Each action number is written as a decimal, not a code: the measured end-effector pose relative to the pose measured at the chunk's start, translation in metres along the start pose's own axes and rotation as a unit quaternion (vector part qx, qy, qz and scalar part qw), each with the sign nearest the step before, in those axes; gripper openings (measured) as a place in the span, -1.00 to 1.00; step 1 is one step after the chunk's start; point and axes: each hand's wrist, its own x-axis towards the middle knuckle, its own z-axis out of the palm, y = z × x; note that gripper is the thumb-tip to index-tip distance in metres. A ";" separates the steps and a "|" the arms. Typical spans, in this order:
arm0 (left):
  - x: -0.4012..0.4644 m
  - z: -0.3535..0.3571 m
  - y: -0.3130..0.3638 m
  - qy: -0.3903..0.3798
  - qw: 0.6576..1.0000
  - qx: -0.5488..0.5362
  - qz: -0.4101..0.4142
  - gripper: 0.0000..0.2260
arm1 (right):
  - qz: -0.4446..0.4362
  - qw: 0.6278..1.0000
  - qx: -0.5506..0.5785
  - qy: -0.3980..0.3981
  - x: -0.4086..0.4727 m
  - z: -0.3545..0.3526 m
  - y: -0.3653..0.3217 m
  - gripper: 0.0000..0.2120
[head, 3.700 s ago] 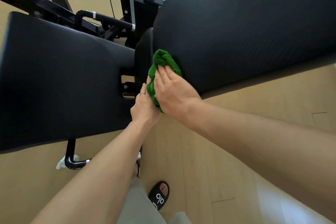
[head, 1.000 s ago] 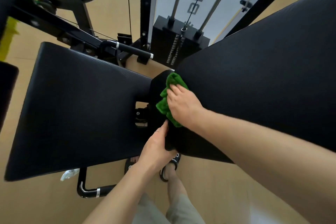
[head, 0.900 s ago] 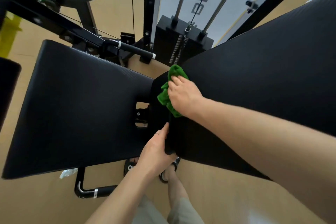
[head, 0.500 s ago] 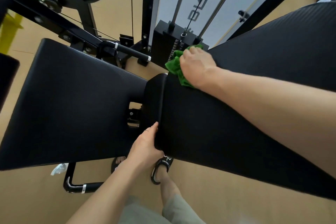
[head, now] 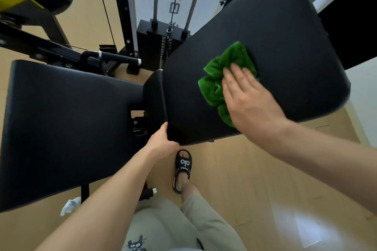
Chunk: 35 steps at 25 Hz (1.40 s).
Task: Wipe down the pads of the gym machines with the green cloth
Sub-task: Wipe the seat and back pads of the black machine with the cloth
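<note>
While the right hand [head: 247,102] presses flat, fingers spread, on the bunched green terry cloth [head: 223,75] mid-way up the black ribbed back pad [head: 275,32], the left hand [head: 163,138], clamped on its lower corner, could slip, letting the pad shift.

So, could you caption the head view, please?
Right hand presses green cloth onto back pad; left hand grips its lower corner.

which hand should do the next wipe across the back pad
Right. The right hand already presses the cloth flat on the back pad, while the left hand only grips its lower corner.
</note>
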 end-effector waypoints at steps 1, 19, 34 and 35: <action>0.001 -0.002 -0.003 -0.006 1.000 -0.004 0.002 -0.07 | -0.016 1.000 0.012 -0.018 -0.007 0.002 -0.013 -0.40; 0.047 -0.013 -0.088 0.039 0.977 -0.201 -0.056 -0.34 | -0.227 0.970 0.015 -0.089 0.174 0.068 -0.183 -0.41; 0.058 -0.006 -0.067 -0.016 0.956 -0.268 -0.118 -0.51 | -0.327 0.940 -0.023 -0.097 0.155 0.051 -0.145 -0.43; 0.059 -0.007 -0.067 -0.019 0.952 -0.278 -0.129 -0.50 | -0.320 0.944 -0.032 -0.081 0.183 0.053 -0.134 -0.44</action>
